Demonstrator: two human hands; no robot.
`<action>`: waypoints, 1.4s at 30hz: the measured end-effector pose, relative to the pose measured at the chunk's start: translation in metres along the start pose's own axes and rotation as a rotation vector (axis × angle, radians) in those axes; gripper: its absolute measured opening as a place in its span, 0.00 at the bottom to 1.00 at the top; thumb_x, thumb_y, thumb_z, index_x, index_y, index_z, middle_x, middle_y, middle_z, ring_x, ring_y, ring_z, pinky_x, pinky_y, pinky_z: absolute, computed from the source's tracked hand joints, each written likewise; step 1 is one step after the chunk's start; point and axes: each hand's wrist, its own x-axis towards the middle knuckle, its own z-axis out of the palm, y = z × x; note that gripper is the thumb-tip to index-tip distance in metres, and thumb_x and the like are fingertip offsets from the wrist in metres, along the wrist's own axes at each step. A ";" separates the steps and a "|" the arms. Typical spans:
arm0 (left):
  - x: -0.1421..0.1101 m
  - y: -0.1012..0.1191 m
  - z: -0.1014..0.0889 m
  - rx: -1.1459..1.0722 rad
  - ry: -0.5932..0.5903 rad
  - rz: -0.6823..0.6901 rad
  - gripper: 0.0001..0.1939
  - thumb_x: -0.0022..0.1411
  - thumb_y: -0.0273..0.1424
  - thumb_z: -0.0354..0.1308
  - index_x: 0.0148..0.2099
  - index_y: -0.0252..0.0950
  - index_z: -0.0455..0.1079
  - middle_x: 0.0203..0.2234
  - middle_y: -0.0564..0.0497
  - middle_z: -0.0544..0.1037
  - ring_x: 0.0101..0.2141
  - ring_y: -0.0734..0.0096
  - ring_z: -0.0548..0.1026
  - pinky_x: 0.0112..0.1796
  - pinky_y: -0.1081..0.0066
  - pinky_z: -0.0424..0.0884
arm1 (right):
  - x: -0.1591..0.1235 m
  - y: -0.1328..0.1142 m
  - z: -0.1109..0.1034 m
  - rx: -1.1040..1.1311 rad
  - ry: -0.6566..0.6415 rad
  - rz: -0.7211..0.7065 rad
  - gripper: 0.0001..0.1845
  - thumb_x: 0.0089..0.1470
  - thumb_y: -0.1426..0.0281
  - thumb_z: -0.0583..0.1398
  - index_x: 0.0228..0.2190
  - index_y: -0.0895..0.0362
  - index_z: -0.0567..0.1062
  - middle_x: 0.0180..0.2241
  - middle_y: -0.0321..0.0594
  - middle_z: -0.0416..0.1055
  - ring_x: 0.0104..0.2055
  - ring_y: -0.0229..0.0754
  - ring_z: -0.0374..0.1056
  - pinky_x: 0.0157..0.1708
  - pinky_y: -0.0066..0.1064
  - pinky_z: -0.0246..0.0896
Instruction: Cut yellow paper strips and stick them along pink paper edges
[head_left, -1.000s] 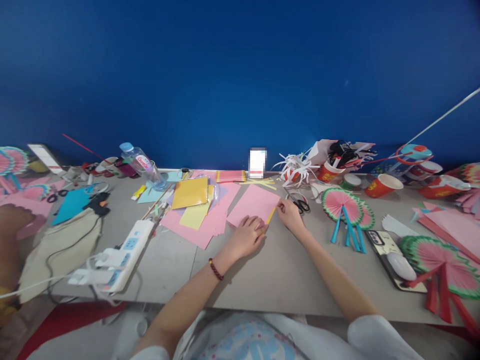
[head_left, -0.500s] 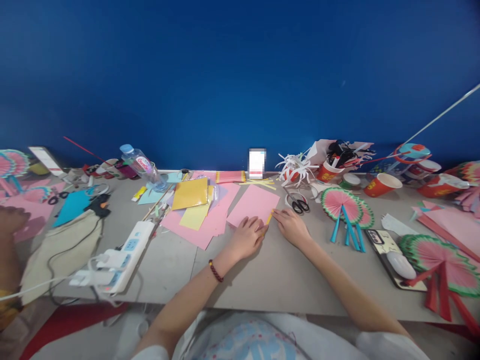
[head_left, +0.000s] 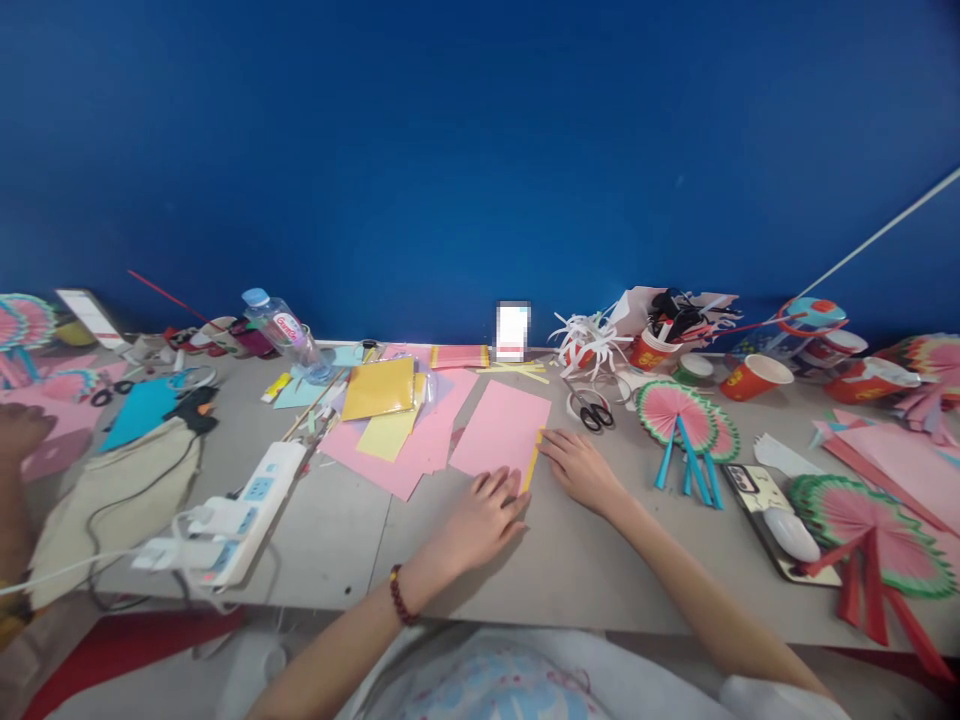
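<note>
A pink sheet of paper [head_left: 499,430] lies on the table in front of me, with a narrow yellow strip [head_left: 533,466] along its right edge. My left hand [head_left: 484,520] lies flat with fingers spread over the sheet's near corner, touching the lower end of the strip. At the strip's upper part, the fingertips of my right hand [head_left: 577,465] press on the edge, its fingers stretched out. Beyond the sheet lie several loose yellow strips [head_left: 517,369]. Black-handled scissors [head_left: 596,412] rest past my right hand.
Left are a yellow pack [head_left: 379,388] on pink sheets, a power strip [head_left: 259,500] and a bottle [head_left: 281,335]. A phone [head_left: 512,332] stands by the blue wall. Right are paper fans [head_left: 679,415], paper cups [head_left: 756,388] and a mouse [head_left: 791,534]. Another person's hand [head_left: 26,430] is far left.
My left hand has slid down toward me along the strip, its fingers spreading, so more of the pink sheet and strip shows. The right hand stays near the strip's upper end.
</note>
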 end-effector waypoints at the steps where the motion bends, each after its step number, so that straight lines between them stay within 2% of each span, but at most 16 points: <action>1: -0.002 0.004 -0.003 -0.014 -0.009 0.016 0.20 0.68 0.39 0.46 0.58 0.40 0.63 0.59 0.43 0.64 0.59 0.53 0.60 0.53 0.56 0.61 | 0.000 0.000 0.000 0.056 0.009 0.005 0.19 0.57 0.76 0.51 0.46 0.53 0.74 0.53 0.45 0.70 0.55 0.48 0.62 0.51 0.42 0.56; 5: 0.002 0.009 -0.017 -0.119 -0.020 0.052 0.19 0.69 0.39 0.45 0.59 0.42 0.61 0.54 0.46 0.69 0.54 0.60 0.67 0.49 0.62 0.64 | 0.011 0.010 0.000 0.307 0.048 0.053 0.16 0.56 0.75 0.52 0.41 0.56 0.76 0.44 0.45 0.76 0.47 0.45 0.69 0.48 0.39 0.61; 7: 0.016 0.001 -0.021 -0.164 0.020 0.011 0.18 0.70 0.35 0.42 0.59 0.41 0.60 0.52 0.47 0.71 0.51 0.65 0.69 0.49 0.64 0.64 | 0.028 0.021 0.001 0.382 0.077 0.117 0.16 0.55 0.75 0.52 0.40 0.57 0.77 0.39 0.45 0.77 0.40 0.44 0.71 0.43 0.35 0.64; 9: 0.036 -0.011 -0.020 -0.140 0.040 -0.040 0.17 0.70 0.32 0.42 0.57 0.38 0.62 0.52 0.46 0.72 0.51 0.64 0.69 0.49 0.64 0.64 | 0.054 0.034 0.000 0.379 0.097 0.219 0.16 0.53 0.76 0.53 0.40 0.57 0.77 0.36 0.44 0.78 0.35 0.43 0.72 0.39 0.33 0.65; 12: 0.069 -0.028 -0.010 -0.070 0.050 -0.042 0.17 0.68 0.31 0.46 0.57 0.36 0.62 0.51 0.43 0.71 0.51 0.61 0.69 0.48 0.62 0.66 | 0.104 0.049 -0.001 0.270 0.099 0.408 0.17 0.51 0.79 0.53 0.39 0.58 0.78 0.38 0.44 0.78 0.37 0.43 0.72 0.41 0.32 0.64; 14: 0.084 -0.035 0.000 -0.055 0.054 -0.022 0.18 0.66 0.32 0.49 0.56 0.34 0.61 0.53 0.42 0.69 0.53 0.60 0.68 0.49 0.61 0.65 | 0.136 0.056 -0.002 0.233 0.103 0.448 0.18 0.53 0.79 0.53 0.41 0.59 0.78 0.42 0.47 0.77 0.41 0.44 0.72 0.44 0.32 0.63; 16: 0.091 -0.038 0.010 -0.049 0.082 -0.015 0.17 0.66 0.33 0.50 0.55 0.35 0.63 0.54 0.42 0.68 0.55 0.59 0.66 0.51 0.61 0.64 | 0.162 0.063 -0.001 0.198 0.094 0.497 0.18 0.55 0.79 0.51 0.41 0.61 0.78 0.43 0.50 0.76 0.44 0.46 0.71 0.46 0.32 0.62; 19: 0.087 -0.037 0.020 -0.057 0.149 -0.020 0.17 0.66 0.34 0.49 0.55 0.36 0.63 0.56 0.43 0.67 0.57 0.59 0.63 0.53 0.60 0.62 | 0.186 0.071 0.003 0.156 0.034 0.595 0.17 0.55 0.79 0.53 0.39 0.63 0.79 0.39 0.53 0.77 0.42 0.47 0.71 0.42 0.31 0.63; 24: 0.079 -0.036 0.023 -0.099 0.183 -0.017 0.17 0.66 0.33 0.50 0.56 0.37 0.63 0.55 0.43 0.67 0.57 0.61 0.62 0.54 0.60 0.61 | 0.196 0.080 0.008 0.116 -0.052 0.697 0.13 0.54 0.76 0.57 0.39 0.61 0.79 0.38 0.51 0.76 0.42 0.47 0.71 0.41 0.30 0.63; 32: 0.080 -0.038 0.023 -0.127 0.186 0.003 0.16 0.66 0.33 0.49 0.55 0.37 0.63 0.54 0.43 0.68 0.56 0.60 0.63 0.53 0.59 0.61 | 0.198 0.082 0.004 0.095 -0.091 0.687 0.15 0.52 0.78 0.55 0.37 0.64 0.80 0.37 0.54 0.76 0.41 0.49 0.71 0.41 0.32 0.63; 37: 0.080 -0.038 0.023 -0.130 0.191 0.003 0.16 0.66 0.32 0.49 0.55 0.37 0.63 0.53 0.44 0.68 0.56 0.61 0.62 0.54 0.60 0.61 | 0.198 0.076 0.002 0.079 -0.056 0.665 0.14 0.51 0.80 0.55 0.36 0.66 0.79 0.38 0.57 0.75 0.41 0.49 0.71 0.40 0.33 0.62; 42: 0.080 -0.039 0.024 -0.121 0.197 0.004 0.16 0.65 0.32 0.50 0.54 0.37 0.63 0.53 0.44 0.68 0.56 0.61 0.63 0.54 0.60 0.61 | 0.185 0.068 -0.003 0.101 0.033 0.633 0.13 0.48 0.80 0.55 0.33 0.62 0.78 0.33 0.51 0.75 0.35 0.46 0.70 0.34 0.31 0.62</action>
